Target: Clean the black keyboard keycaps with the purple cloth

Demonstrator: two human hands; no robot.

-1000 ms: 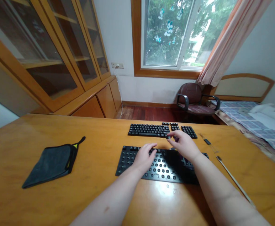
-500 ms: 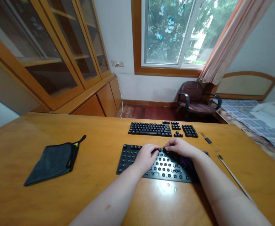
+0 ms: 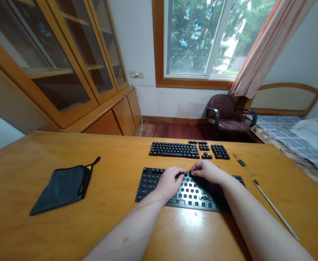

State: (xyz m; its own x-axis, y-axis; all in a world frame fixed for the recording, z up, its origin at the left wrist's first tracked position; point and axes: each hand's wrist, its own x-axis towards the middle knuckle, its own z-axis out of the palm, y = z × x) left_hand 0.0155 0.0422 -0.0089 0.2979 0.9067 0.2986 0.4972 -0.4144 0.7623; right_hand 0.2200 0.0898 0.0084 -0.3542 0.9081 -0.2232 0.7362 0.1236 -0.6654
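Note:
A black keyboard base [image 3: 172, 203], most of its key switches bare, lies on the desk below my hands. Small black keycaps [image 3: 153, 170] sit along its far row. My left hand [image 3: 170, 182] rests over the middle of the base, fingers curled and closed at the far row; what its fingertips hold is hidden. Close beside it on the right, my right hand [image 3: 208, 172] pinches at a keycap in the same row, thumb and forefinger together. Beyond the base, loose keycaps [image 3: 175, 149] are laid out in keyboard order, with a number block [image 3: 220, 152] at the right.
A wire keycap puller [image 3: 241, 163] and a thin brush [image 3: 275, 210] lie to the right. On the left is a folded dark grey cloth [image 3: 59, 189]. The wooden desk's far edge runs behind the keycaps; an armchair [image 3: 222, 112] stands beyond.
The whole view has shifted very slightly. Both hands stay at the same spot on the keyboard's far row, with hardly any finger movement.

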